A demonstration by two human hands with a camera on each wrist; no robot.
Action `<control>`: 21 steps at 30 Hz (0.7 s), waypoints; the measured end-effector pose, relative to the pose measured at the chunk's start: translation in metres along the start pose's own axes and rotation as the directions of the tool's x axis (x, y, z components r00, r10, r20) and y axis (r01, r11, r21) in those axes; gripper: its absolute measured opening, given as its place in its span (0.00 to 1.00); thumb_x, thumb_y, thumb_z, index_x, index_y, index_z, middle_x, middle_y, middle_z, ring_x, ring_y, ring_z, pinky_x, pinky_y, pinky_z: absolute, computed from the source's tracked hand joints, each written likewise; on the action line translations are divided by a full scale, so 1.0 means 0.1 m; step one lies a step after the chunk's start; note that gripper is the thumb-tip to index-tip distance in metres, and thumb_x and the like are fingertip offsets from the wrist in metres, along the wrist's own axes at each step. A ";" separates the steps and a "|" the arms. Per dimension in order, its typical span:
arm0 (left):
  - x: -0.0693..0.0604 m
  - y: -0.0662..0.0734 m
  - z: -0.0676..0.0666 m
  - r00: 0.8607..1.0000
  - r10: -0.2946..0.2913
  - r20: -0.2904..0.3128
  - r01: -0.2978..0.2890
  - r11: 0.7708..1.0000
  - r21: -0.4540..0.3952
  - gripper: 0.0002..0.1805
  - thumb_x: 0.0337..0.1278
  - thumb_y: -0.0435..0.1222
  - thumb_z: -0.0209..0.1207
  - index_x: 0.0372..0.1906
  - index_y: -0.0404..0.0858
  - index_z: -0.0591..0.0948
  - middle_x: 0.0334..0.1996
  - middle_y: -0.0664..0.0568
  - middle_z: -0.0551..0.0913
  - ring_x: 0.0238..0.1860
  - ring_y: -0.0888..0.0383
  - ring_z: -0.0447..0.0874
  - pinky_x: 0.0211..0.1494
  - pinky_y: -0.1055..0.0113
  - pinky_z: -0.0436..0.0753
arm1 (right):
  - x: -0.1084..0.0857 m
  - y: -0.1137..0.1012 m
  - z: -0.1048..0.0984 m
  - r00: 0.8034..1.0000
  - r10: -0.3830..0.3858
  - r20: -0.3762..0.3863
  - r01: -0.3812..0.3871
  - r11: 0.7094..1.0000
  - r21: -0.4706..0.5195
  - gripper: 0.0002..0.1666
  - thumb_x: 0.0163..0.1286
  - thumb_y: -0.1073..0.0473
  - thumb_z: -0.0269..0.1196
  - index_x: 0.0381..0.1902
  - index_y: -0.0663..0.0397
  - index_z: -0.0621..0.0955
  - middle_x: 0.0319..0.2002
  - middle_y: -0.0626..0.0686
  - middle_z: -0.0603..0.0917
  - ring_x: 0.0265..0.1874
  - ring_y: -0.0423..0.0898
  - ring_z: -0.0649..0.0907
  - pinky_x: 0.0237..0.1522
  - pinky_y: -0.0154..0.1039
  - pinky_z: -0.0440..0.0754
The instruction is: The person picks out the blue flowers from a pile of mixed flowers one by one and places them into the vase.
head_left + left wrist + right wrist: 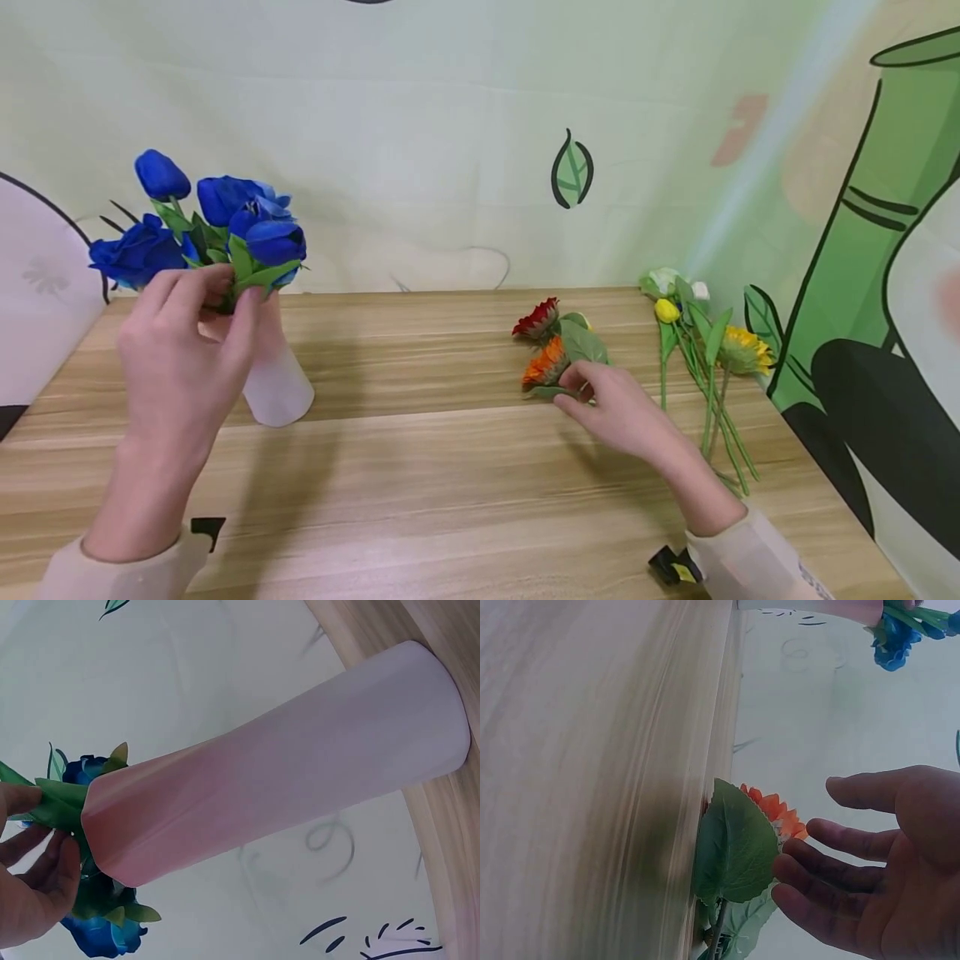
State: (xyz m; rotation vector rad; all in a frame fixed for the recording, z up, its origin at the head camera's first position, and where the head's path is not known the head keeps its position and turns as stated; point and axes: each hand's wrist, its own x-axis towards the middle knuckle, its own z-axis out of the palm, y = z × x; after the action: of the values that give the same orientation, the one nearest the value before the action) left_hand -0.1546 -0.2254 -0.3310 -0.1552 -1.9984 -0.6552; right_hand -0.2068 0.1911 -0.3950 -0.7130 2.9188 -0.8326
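Blue artificial flowers (266, 229), roses and tulips with green leaves, stand in a tall vase (279, 387) that fades from pink at the mouth to white at the base. My left hand (183, 333) is at the vase mouth, its thumb and fingers pinching the green leaves (64, 802) below the blooms. The stems inside the vase are hidden. On the right, my right hand (618, 408) hovers beside an orange sunflower (546, 364) with its fingers spread and nothing between them. A dark red flower (537, 319) lies just behind the orange one, with broad green leaves (735, 844).
At the table's right side lie a yellow sunflower (745, 350), a yellow tulip (666, 311) and white flowers (663, 282), their long green stems pointing toward me. A printed cloth backdrop (420, 167) rises behind the wooden table (420, 483).
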 end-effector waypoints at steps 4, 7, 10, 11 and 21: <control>0.02 0.03 -0.01 0.999 0.042 -0.002 -0.042 0.999 0.010 0.12 0.65 0.31 0.66 0.46 0.24 0.85 0.38 0.33 0.83 0.38 0.40 0.82 0.41 0.84 0.65 | 0.00 0.01 0.00 1.000 -0.001 -0.003 0.001 1.000 0.000 0.09 0.73 0.58 0.66 0.45 0.58 0.84 0.38 0.49 0.86 0.38 0.45 0.83 0.43 0.47 0.83; 0.04 0.03 -0.02 0.998 0.067 0.018 -0.067 0.997 0.033 0.11 0.67 0.31 0.65 0.45 0.23 0.85 0.38 0.33 0.84 0.38 0.40 0.81 0.40 0.84 0.65 | 0.00 0.01 -0.01 1.000 0.002 -0.001 -0.002 1.000 0.002 0.10 0.73 0.57 0.66 0.45 0.58 0.84 0.38 0.49 0.85 0.38 0.44 0.83 0.43 0.47 0.83; 0.05 0.01 -0.02 0.998 0.062 0.018 -0.062 0.997 0.035 0.10 0.66 0.29 0.65 0.42 0.23 0.85 0.36 0.33 0.85 0.36 0.39 0.80 0.41 0.83 0.64 | 0.00 0.02 -0.01 1.000 0.004 0.002 -0.004 1.000 0.007 0.10 0.74 0.57 0.66 0.45 0.58 0.84 0.38 0.48 0.85 0.38 0.44 0.83 0.42 0.46 0.83; 0.05 0.00 -0.02 0.998 0.054 0.014 -0.054 0.998 0.032 0.09 0.65 0.28 0.66 0.41 0.23 0.86 0.36 0.33 0.85 0.35 0.39 0.80 0.41 0.82 0.63 | 0.00 0.02 -0.01 1.000 0.005 0.004 -0.005 1.000 0.008 0.10 0.74 0.57 0.66 0.45 0.58 0.84 0.38 0.48 0.85 0.37 0.44 0.83 0.42 0.46 0.83; 0.05 -0.06 -0.04 0.994 -0.012 0.107 0.003 0.996 0.084 0.07 0.57 0.28 0.71 0.33 0.24 0.88 0.30 0.34 0.87 0.30 0.37 0.82 0.37 0.53 0.71 | -0.01 0.04 0.00 1.000 0.000 0.005 0.000 1.000 0.010 0.10 0.74 0.57 0.66 0.46 0.58 0.83 0.39 0.49 0.85 0.38 0.44 0.83 0.43 0.46 0.83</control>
State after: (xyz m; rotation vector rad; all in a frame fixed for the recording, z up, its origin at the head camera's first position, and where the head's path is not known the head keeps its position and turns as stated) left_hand -0.1563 -0.2333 -0.3276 -0.1343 -2.1269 -0.5773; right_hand -0.2074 0.1945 -0.3965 -0.7139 2.9078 -0.8436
